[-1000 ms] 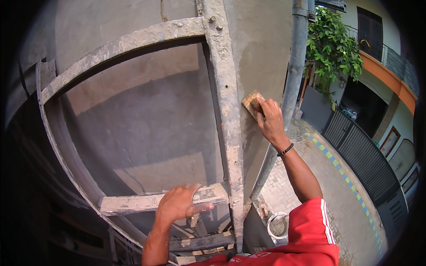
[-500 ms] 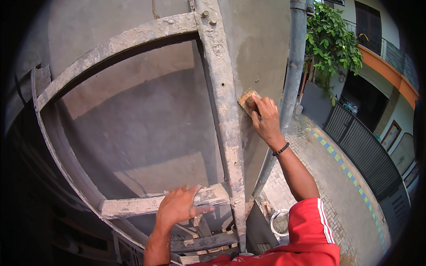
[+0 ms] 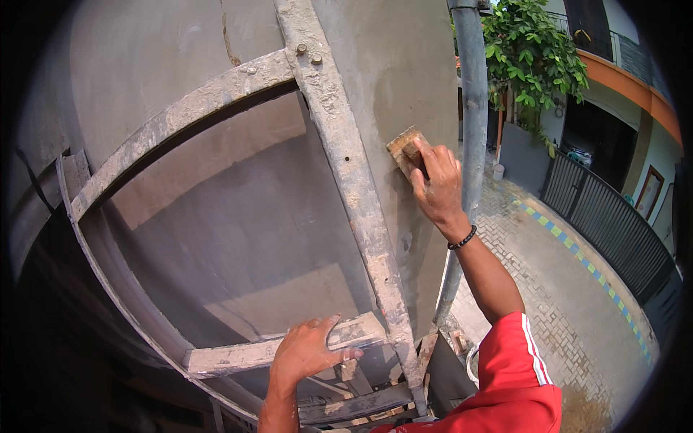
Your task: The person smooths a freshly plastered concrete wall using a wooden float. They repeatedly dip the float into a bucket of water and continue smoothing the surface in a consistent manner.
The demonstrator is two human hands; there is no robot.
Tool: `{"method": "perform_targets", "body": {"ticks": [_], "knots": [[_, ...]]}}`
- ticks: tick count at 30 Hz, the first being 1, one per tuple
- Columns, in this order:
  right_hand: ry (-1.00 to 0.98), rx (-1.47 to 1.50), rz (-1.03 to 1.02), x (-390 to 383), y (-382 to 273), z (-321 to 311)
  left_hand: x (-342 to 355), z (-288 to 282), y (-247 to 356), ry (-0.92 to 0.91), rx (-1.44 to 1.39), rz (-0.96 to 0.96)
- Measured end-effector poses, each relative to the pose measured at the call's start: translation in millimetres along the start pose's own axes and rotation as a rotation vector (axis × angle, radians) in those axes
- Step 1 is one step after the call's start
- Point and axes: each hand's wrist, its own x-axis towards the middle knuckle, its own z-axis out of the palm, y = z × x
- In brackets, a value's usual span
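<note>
My right hand point(image 3: 440, 184) grips a worn rectangular float point(image 3: 401, 151) against the damp grey plastered wall point(image 3: 404, 83), just right of a scaffold's upright post point(image 3: 332, 123). My left hand point(image 3: 307, 346) rests over the scaffold's lower crossbar point(image 3: 231, 356), fingers hooked over its top and thumb stretched along it. The scaffold is pale metal crusted with mortar, with an arched bar point(image 3: 177, 115) and bolts near the top of the post.
A grey vertical pipe point(image 3: 473, 101) runs beside the wall's right edge. Far below are a paved lane point(image 3: 556, 310) and a partly hidden white bucket point(image 3: 473, 361). Across the lane stand a dark slatted gate point(image 3: 592, 224), a leafy tree point(image 3: 534, 65) and houses.
My right hand and the float have moved up the wall and a little away from the post. My left hand stays on the crossbar. The view has tilted slightly.
</note>
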Motion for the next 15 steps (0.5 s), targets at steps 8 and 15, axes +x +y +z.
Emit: {"method": "perform_targets", "body": {"ticks": [8,15], "knots": [[0.017,-0.056,-0.032,-19.8,18.9,1.8,0.3,-9.2,7.6,-0.039,-0.001,-0.04],[0.137,-0.21,0.044,107.7,50.4,-9.2,2.7,-12.3,12.6,-0.109,-0.013,-0.079]]}}
